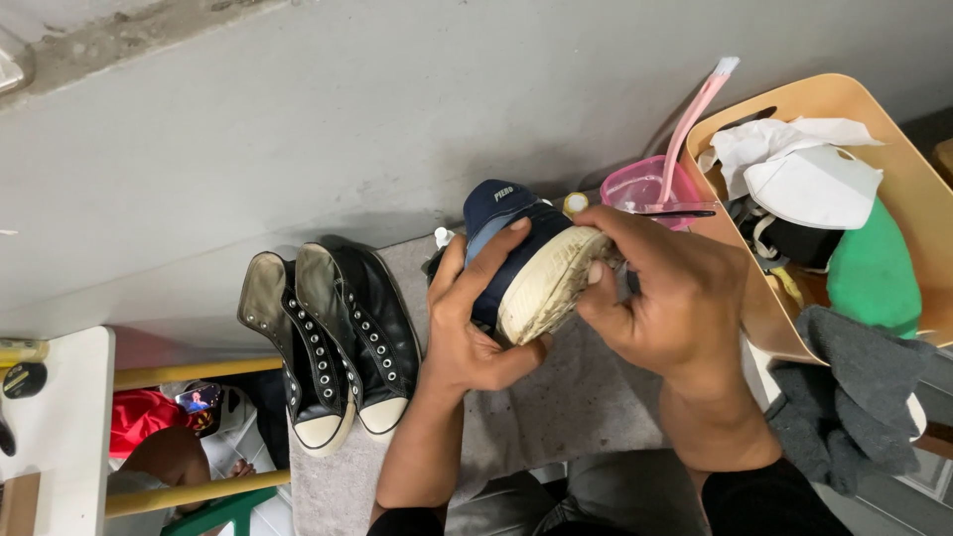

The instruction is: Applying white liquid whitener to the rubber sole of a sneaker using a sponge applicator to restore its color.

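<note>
A dark blue sneaker with a dirty white sole is held up in front of me, sole turned toward the right. My left hand grips it from the left side, fingers over the upper and thumb under the sole. My right hand is closed against the sole edge, pressing something small and pale that I cannot make out. Both hands hover above a grey mat.
A pair of black high-top sneakers stands on the mat at left. A tan basket at right holds white and green cloths; a grey rag hangs beside it. A pink tub with a pink brush sits behind. Another person is below left.
</note>
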